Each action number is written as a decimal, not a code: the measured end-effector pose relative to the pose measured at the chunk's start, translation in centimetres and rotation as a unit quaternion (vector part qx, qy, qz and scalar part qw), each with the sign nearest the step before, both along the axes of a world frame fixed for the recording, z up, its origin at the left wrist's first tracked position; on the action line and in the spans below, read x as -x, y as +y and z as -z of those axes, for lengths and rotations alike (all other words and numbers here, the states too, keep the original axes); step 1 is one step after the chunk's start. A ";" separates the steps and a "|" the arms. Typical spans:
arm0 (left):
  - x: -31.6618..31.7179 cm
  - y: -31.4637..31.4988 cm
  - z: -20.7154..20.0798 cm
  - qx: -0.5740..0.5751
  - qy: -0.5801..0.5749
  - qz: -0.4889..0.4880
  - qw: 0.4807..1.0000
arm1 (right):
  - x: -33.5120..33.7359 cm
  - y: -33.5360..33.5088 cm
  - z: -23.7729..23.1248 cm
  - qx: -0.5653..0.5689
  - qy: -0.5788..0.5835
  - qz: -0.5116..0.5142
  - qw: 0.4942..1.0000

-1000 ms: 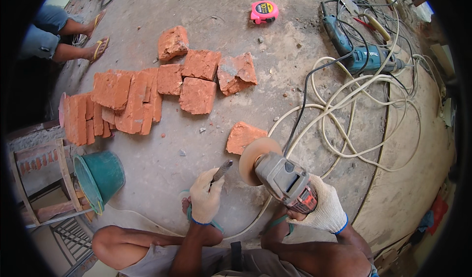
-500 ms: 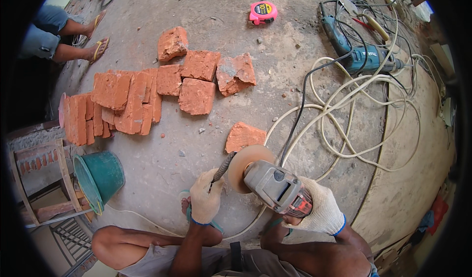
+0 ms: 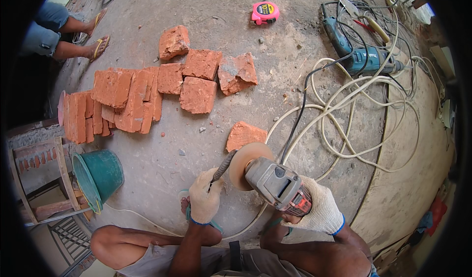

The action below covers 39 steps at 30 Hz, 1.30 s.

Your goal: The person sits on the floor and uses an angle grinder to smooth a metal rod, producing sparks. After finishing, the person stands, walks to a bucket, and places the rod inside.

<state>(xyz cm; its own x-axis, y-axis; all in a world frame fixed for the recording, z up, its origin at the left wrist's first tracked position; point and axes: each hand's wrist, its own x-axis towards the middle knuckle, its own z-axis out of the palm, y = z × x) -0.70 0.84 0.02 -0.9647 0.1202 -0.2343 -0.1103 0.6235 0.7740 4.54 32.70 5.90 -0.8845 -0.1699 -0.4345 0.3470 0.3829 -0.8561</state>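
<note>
My right hand (image 3: 319, 207), in a white knitted glove, is closed around the grey and red body of an angle grinder (image 3: 276, 182). A brown round disc (image 3: 248, 166) on the grinder's head faces left. My left hand (image 3: 205, 197), gloved too, grips a dark ribbed rod (image 3: 225, 164). The rod slants up and right to the disc's edge; whether the two touch I cannot tell. Just beyond the disc, a lone broken brick (image 3: 246, 136) rests on the concrete floor. My left fingers are partly hidden behind the glove's back.
Broken bricks (image 3: 197, 95) lie beyond, beside stacked bricks (image 3: 112, 87). A green bucket (image 3: 105, 176) stands left. Looped white cable (image 3: 346, 144) and a teal power drill (image 3: 366, 60) lie right, a pink tape measure (image 3: 264, 12) at the far side. A person's sandalled feet (image 3: 98, 48) show far left.
Both hands, the grinder and the rod keep nearly the same place. The view has shifted very slightly. Small orange specks now show between the disc and the drill.
</note>
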 end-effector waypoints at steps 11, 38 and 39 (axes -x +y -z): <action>0.0 0.0 -0.1 0.004 -0.018 -0.004 1.000 | -0.1 0.0 0.4 -0.006 -0.014 0.006 1.000; 0.0 0.2 0.0 0.021 0.007 0.018 1.000 | -0.4 0.2 1.0 -0.012 -0.013 0.004 1.000; 0.0 0.2 0.0 0.021 0.009 0.018 1.000 | -0.3 0.2 1.0 -0.010 -0.020 0.003 1.000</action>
